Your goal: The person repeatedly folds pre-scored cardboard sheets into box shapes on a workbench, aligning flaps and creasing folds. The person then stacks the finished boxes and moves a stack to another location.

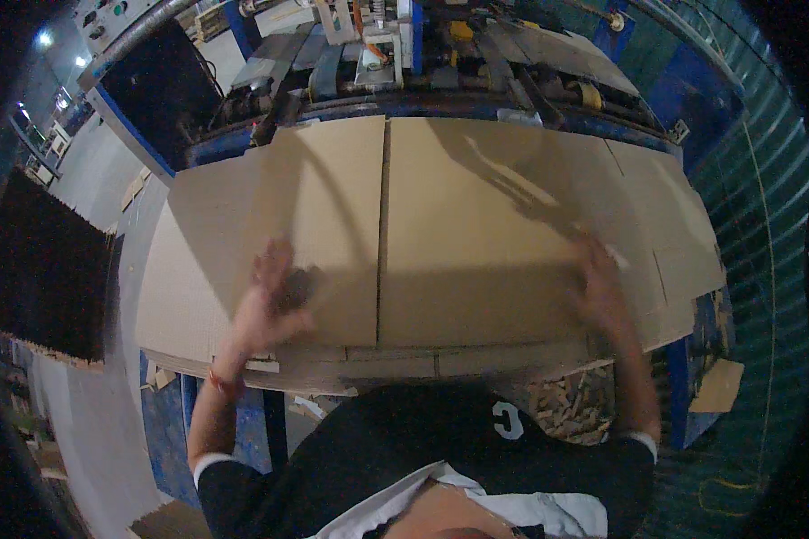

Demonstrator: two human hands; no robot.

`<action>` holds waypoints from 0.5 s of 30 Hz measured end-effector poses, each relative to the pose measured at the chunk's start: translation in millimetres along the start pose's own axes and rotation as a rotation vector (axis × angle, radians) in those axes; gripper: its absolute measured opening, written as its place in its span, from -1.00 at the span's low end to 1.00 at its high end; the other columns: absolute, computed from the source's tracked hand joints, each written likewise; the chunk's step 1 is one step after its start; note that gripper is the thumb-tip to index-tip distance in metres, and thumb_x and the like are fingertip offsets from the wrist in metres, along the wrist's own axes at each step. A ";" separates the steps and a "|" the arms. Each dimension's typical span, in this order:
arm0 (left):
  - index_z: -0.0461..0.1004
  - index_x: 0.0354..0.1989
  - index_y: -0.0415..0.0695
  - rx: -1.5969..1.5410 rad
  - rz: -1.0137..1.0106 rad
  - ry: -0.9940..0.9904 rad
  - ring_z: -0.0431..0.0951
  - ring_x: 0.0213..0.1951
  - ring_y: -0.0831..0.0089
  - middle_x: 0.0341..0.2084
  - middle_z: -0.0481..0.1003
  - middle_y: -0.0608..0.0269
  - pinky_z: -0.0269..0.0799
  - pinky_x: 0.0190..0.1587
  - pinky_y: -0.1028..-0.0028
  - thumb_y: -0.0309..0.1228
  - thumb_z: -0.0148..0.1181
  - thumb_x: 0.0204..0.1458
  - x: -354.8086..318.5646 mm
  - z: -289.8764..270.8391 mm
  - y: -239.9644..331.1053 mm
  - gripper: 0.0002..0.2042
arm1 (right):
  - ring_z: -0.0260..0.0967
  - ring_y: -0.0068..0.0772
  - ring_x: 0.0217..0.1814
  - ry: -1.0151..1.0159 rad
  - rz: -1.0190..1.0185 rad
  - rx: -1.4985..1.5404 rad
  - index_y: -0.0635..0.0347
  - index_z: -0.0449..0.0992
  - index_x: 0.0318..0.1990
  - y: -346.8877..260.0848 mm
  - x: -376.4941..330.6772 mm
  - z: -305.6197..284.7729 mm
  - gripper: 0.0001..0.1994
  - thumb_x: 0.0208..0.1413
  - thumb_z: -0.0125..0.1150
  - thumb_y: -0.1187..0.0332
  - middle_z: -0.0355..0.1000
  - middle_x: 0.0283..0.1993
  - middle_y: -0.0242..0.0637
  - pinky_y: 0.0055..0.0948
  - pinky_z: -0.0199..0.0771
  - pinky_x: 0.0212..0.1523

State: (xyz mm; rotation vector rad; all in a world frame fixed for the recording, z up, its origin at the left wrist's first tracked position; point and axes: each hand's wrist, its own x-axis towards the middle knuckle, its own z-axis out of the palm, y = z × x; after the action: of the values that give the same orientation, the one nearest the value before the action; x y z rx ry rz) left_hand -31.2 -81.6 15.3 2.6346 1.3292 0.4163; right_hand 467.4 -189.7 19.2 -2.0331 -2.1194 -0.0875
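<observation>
A large flat brown cardboard sheet (476, 225) with a lengthwise slot down its middle lies on top of a stack of similar sheets on a blue table. My left hand (265, 301) rests flat on the left half of the sheet, fingers spread and blurred. My right hand (602, 283) lies on the right half, near a crease, fingers spread too. Neither hand grips anything. Both forearms come up from the lower edge, and a red band sits on my left wrist (225, 382).
A blue machine (404, 54) with rollers and rails stands right behind the sheets. A dark stack of cardboard (40, 269) rises at the left. Cardboard scraps (571, 404) lie on the floor under the table's right end, beside a green floor.
</observation>
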 end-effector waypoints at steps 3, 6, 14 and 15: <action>-0.01 0.26 -0.13 0.093 0.064 -0.084 -0.14 0.31 0.12 0.27 -0.05 0.07 -0.33 0.28 0.07 -0.02 0.20 -0.19 -21.8 3.9 25.3 -0.16 | -0.16 0.05 0.35 -0.177 -0.108 -0.088 0.12 0.15 0.21 -17.8 -39.2 0.2 -0.13 -0.28 0.25 -0.13 0.01 0.29 -0.06 0.03 -0.23 0.29; 0.08 0.22 -0.13 0.241 0.124 -0.014 -0.03 0.28 0.16 0.23 0.05 0.10 -0.25 0.28 0.07 0.00 0.19 -0.19 -18.6 1.7 20.0 -0.21 | -0.15 0.03 0.35 -0.139 -0.182 -0.047 0.06 0.21 0.18 -14.1 -30.7 9.4 -0.09 -0.38 0.25 -0.23 0.00 0.31 -0.16 0.11 -0.25 0.27; 0.21 0.11 -0.14 0.327 0.426 0.378 0.36 0.04 0.19 0.03 0.34 0.13 0.03 0.19 0.07 0.03 0.00 -0.06 46.2 -6.9 -46.4 -0.38 | -0.12 -0.04 0.35 -0.122 -0.185 -0.009 -0.05 0.26 0.17 1.5 61.3 22.8 -0.18 -0.31 0.21 -0.23 0.05 0.29 -0.23 0.07 -0.18 0.26; 0.21 0.11 -0.13 0.355 0.435 0.374 0.36 0.04 0.20 0.02 0.34 0.13 0.05 0.18 0.08 0.03 0.00 -0.06 55.8 -4.1 -53.9 -0.38 | -0.13 -0.05 0.35 -0.167 -0.150 -0.012 -0.06 0.25 0.17 6.3 71.3 23.3 -0.19 -0.29 0.21 -0.21 0.04 0.29 -0.23 0.05 -0.18 0.27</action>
State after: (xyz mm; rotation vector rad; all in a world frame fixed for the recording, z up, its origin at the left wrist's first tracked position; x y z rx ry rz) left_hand -41.9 -4.7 14.5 3.2806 0.9700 0.8344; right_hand 468.9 -115.2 9.1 -1.9469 -2.3762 0.0493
